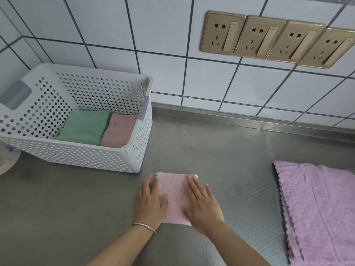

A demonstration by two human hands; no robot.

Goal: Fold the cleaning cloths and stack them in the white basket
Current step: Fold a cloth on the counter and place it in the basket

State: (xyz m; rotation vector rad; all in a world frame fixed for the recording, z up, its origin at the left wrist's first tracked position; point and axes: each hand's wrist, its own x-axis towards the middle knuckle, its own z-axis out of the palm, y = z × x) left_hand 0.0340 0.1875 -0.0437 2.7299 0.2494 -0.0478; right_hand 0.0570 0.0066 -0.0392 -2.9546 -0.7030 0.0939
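the pink cloth [175, 196] i'm working lies folded small on the steel counter [76, 198], just in front of the near right corner of the white basket [80, 156]. my left hand [148, 203] rests flat along its left edge, fingers straight, thumb lying over the fabric. my right hand [202, 202] lies flat on its right side, fingers spread and pointing away from me. neither hand is gripping; both are pressing the fold down.

as i judge it, the step is to flatten and square this fold before lifting it. to do that well i'd keep the palms low, smooth from the middle toward the scalloped far edge, and check the layers line up so nothing splays when it's picked up. then i'd pinch both sides at once so the fold doesn't drop open on the way over.

inside the basket a folded green cloth [84, 126] and a folded dusty pink cloth [120, 130] sit side by side, touching. the new one can go on top of either.

off to the right, well apart, a pile of lilac cloths [317, 208] lies unfolded on the counter, so more remain. a row of gold wall sockets [276, 39] sits on the tiled wall above.
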